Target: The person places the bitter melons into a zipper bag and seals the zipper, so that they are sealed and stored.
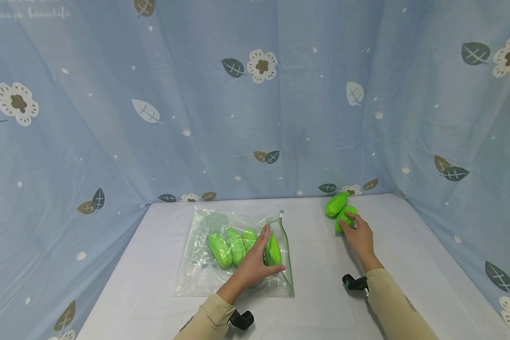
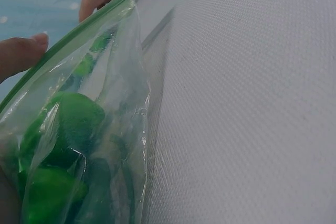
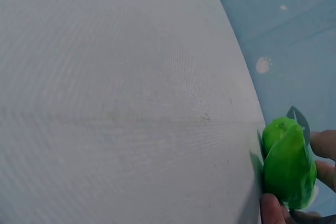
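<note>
Lettering (image 1: 29, 14) reading "always beautifu" is seen on the blue curtain (image 1: 212, 104); marks (image 1: 410, 303) on the sleeves (image 1: 391, 297) cannot be read. A light-green piece (image 1: 342, 218) is pinched by the right hand (image 1: 360, 236) near the back of the white table (image 1: 310, 302), against another piece (image 1: 336, 205). Bagged green pieces (image 1: 220, 251) lie in the clear zip bag (image 1: 187, 281), touched by the left hand (image 1: 255, 263), fingers and thumb spread apart.

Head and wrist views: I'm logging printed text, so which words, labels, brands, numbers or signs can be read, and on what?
"always beautifu": pale print on the blue curtain, upper left of head view, ending unclear.
Line above it and a fragment at top centre: cut off or faint, unreadable.
Left sleeve and right sleeve: dark marks, too small to read.
Clear zip bag: nothing legible.
Wrist views: nothing readable.
</note>
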Motion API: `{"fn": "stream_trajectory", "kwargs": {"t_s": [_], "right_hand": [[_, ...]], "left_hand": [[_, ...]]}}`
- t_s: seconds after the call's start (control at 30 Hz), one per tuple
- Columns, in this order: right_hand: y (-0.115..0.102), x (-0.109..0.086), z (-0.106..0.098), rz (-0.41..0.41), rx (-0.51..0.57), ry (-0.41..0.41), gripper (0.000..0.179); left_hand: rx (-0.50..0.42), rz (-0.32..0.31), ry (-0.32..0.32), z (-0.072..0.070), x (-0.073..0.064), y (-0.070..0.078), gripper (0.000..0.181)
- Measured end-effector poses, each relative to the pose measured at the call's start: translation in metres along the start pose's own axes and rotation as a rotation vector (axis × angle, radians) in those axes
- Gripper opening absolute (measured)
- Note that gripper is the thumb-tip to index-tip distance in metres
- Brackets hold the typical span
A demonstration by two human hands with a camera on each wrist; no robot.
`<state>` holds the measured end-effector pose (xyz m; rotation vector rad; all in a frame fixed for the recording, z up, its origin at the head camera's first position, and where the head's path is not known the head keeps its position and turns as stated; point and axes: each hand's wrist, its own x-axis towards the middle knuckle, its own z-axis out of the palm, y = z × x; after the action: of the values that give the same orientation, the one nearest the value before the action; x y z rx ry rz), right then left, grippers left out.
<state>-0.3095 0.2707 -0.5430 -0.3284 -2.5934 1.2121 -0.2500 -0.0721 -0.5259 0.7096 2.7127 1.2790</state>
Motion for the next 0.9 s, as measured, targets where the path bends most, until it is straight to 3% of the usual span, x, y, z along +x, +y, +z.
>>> {"fn": "stream_trajectory", "kwargs": {"t_s": [0.47,0.9], "right_hand": [[0.0032,-0.0017,0.0014,-0.023,-0.042,0.045,0.041],[0.0011,-0.0055,-0.005,-0.013,-0.035,-0.015,0.042]], "left_hand": [[-0.005,-0.003,0.003,0.0002,0.0,0.0001,0.115],[-0.006,0.017,0.016,0.0011,0.001,-0.0017,0.116]]}}
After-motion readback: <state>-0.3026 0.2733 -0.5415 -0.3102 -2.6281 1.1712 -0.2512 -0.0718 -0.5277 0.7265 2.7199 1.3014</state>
